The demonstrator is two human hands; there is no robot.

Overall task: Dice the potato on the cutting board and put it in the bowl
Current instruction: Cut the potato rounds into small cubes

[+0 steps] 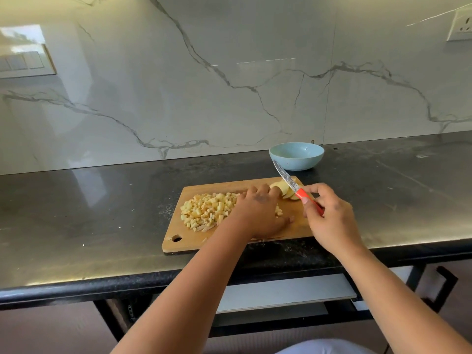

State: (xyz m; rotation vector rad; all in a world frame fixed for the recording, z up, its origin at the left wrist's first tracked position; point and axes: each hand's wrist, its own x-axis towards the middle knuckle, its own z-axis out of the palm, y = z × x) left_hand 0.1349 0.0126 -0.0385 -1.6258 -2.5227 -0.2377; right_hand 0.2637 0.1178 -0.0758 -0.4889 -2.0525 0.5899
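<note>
on the dark counter [102, 200], the left hand [258, 213] rests flat on the cutting board [229, 238] beside diced potato [207, 212], while the right hand [329, 215] grips a knife [288, 181] near the bowl [296, 155].

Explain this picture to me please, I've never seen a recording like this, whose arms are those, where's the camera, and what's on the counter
There is no machine here. The one picture comes from a wide-angle camera worn on a person's head, looking forward and down, so the two bare arms are that person's own.

On the dark stone counter lies a rectangular wooden cutting board. A pile of pale yellow diced potato sits on it, with a few uncut potato slices at its far end. Behind the board stands a round light blue bowl; nothing shows inside it.

The right hand grips a small knife with a red handle, its blade raised over the slices. The left hand rests on the board, fingers reaching toward the slices.
</note>
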